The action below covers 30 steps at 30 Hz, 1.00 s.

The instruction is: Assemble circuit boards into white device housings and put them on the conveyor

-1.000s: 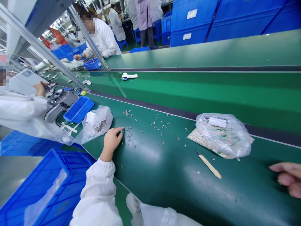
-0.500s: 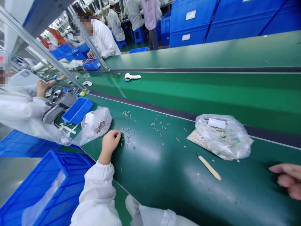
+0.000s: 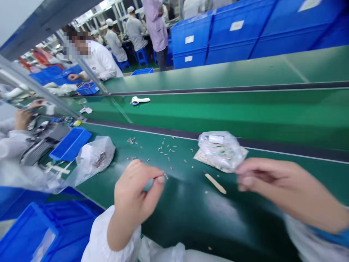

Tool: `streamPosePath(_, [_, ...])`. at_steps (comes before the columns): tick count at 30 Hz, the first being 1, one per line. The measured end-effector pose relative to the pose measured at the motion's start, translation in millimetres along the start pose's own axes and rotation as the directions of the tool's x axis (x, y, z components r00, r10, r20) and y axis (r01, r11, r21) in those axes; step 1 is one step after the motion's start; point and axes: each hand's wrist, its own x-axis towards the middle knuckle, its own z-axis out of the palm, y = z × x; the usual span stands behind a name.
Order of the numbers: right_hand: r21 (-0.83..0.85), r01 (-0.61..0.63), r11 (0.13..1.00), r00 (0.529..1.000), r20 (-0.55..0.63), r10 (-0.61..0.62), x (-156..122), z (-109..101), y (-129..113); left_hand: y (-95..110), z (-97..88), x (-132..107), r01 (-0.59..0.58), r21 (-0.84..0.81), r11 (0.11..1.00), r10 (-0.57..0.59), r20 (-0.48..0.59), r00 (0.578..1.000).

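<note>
Pinching: left hand (image 3: 133, 196), thumb + index tips nearly closed on what looks like 1 tiny silver metal part (image 3: 165, 176), just above the belt; other fingers curled in. Exact shape too small to tell.

Right hand (image 3: 286, 189): blurred, fingers loosely curled, tips near a clear plastic bag of paper-like bits (image 3: 220, 151). Nothing visible in it, but can't tell for sure.

Loose stuff: lots of small silver metal parts (image 3: 163, 149) scattered on a dark green conveyor belt (image 3: 191, 218), near a pale wooden pointed stick (image 3: 215, 183).

Far left: clear plastic bag w/ a heap of silver parts (image 3: 100, 159), beside a bright blue plastic tray (image 3: 70, 144).

Risks: pinch is tiny, so the part could slip + get lost in the scatter. White cuffed sleeve (image 3: 109, 233) or right hand could brush the loose parts or clear bag, spreading them further or knocking them off the belt edge.
</note>
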Motion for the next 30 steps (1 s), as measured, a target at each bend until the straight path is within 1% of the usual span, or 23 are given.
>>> streamPosePath(1, [0.038, 0.080, 0.996, 0.995, 0.050, -0.081, 3.2, 12.3, -16.0, 11.6, 5.7, 6.0, -0.059, -0.070, 0.996, 0.060, 0.005, 0.998])
streamPosePath(2, [0.094, 0.189, 0.977, 0.979, 0.063, -0.195, 6.1, 22.9, -28.2, 21.9, 11.5, 11.4, -0.093, -0.131, 0.987, 0.096, 0.013, 0.995])
streamPosePath(3, [0.143, 0.261, 0.955, 0.960, 0.070, -0.273, 8.4, 31.2, -36.5, 30.7, 17.4, 16.0, -0.117, -0.176, 0.977, 0.123, 0.021, 0.992])
streamPosePath(5, [0.204, 0.370, 0.906, 0.925, 0.012, -0.380, 11.4, 40.0, -43.4, 43.9, 27.9, 23.3, -0.141, -0.241, 0.960, 0.154, 0.033, 0.988])
streamPosePath(7, [0.216, 0.422, 0.880, 0.905, -0.041, -0.424, 12.2, 39.9, -42.7, 51.7, 36.3, 29.1, -0.152, -0.286, 0.946, 0.168, 0.034, 0.985])
streamPosePath(10, [0.178, 0.453, 0.874, 0.892, -0.078, -0.446, 12.2, 31.6, -39.2, 57.3, 44.8, 37.0, -0.154, -0.316, 0.936, 0.171, 0.025, 0.985])
streamPosePath(12, [0.174, 0.451, 0.875, 0.892, -0.102, -0.440, 12.7, 26.9, -38.3, 59.9, 48.6, 41.4, -0.153, -0.311, 0.938, 0.164, 0.010, 0.986])
streamPosePath(13, [0.199, 0.441, 0.875, 0.897, -0.116, -0.426, 13.1, 25.6, -38.4, 61.2, 50.2, 43.1, -0.145, -0.308, 0.940, 0.152, -0.002, 0.988])
streamPosePath(15, [0.329, 0.386, 0.862, 0.922, -0.128, -0.364, 13.8, 25.6, -39.2, 63.5, 53.1, 45.2, -0.124, -0.303, 0.945, 0.118, -0.039, 0.992])
streamPosePath(18, [0.581, 0.239, 0.778, 0.968, -0.084, -0.234, 13.8, 28.7, -41.2, 64.4, 56.7, 46.1, -0.112, -0.306, 0.945, 0.088, -0.093, 0.992])
streamPosePath(20, [0.681, 0.162, 0.714, 0.982, -0.043, -0.182, 13.0, 30.3, -42.1, 62.5, 58.4, 46.4, -0.121, -0.340, 0.933, 0.097, -0.086, 0.992])
streamPosePath(23, [0.741, 0.118, 0.661, 0.989, -0.028, -0.146, 11.5, 30.8, -42.4, 58.8, 59.7, 46.9, -0.120, -0.413, 0.903, 0.108, -0.051, 0.993])
streamPosePath(26, [0.761, 0.113, 0.638, 0.991, -0.044, -0.122, 10.7, 30.4, -42.0, 58.2, 61.3, 47.8, -0.088, -0.485, 0.870, 0.077, -0.041, 0.996])
streamPosePath(30, [0.784, 0.088, 0.615, 0.995, -0.039, -0.093, 10.5, 30.4, -42.1, 59.7, 66.6, 49.1, -0.025, -0.625, 0.780, 0.024, -0.010, 1.000])
